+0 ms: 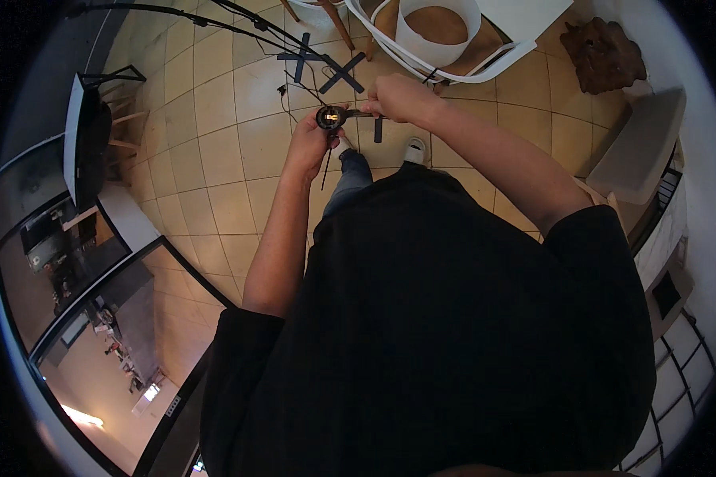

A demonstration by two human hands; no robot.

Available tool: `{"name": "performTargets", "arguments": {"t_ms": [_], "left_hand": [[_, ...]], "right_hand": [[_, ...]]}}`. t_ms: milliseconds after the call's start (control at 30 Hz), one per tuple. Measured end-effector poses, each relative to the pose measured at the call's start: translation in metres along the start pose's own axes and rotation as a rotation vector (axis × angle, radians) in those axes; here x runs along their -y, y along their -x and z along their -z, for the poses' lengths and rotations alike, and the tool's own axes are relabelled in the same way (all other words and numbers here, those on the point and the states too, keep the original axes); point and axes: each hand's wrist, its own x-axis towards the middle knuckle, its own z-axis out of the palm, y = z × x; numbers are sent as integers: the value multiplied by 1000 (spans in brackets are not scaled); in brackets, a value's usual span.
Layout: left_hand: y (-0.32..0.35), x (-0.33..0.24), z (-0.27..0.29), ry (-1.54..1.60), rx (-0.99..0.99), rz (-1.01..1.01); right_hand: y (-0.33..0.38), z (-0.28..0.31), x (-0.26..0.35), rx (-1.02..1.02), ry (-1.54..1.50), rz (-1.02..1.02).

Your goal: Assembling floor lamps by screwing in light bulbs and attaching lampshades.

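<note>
A round black lamp socket (322,119) with a brass-coloured contact inside sits in my left hand (305,146), whose fingers wrap round its side. From the socket's right side a slim dark piece (356,114) reaches across to my right hand (403,98). The fingers of that hand are closed and pinch its far end; whether it is a tool or part of the socket I cannot tell. A thin dark cord (326,170) hangs below the socket, and another thin wire runs up from it.
Black stand legs with tape crosses (342,73) are on the tiled floor (215,151) ahead. Beyond stands a white chair (497,63) holding a white bin (437,32). A brown wooden piece (605,56) and a grey seat (636,151) are right; glass-framed doors (135,318) stand left.
</note>
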Motion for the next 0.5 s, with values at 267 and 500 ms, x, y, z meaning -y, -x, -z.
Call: {"name": "performTargets", "arguments": {"t_ms": [267, 500], "left_hand": [[6, -8, 7, 148, 111, 15], [-3, 21, 1, -355, -154, -284]], "right_hand": [[-18, 6, -3, 105, 63, -21], [-20, 6, 6, 71, 78, 1]]}}
